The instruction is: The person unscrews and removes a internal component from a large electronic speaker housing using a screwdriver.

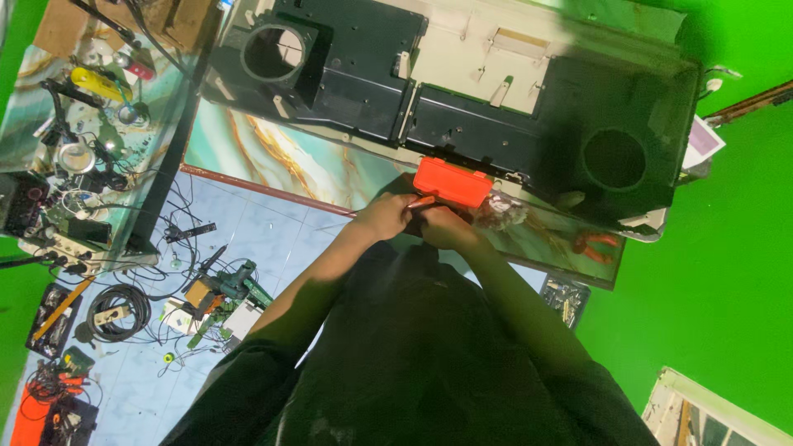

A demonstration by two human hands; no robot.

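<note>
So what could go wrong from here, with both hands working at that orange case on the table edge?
The orange case sits right at the edge of the marbled table; a tug from the left hand or right hand might tip it off. Below, cables and a power drill litter the tiled floor, a likely trip hazard. The orange-handled pliers also lie near the edge.

**Tight at the table edge, open at frame centre**

The orange box [452,182] sits at the table's near edge, hemmed behind by the long black housing [462,91]. Orange pliers [596,244] lie right of it. Bare marbled tabletop [281,157] left of the box leaves passing room.
</note>
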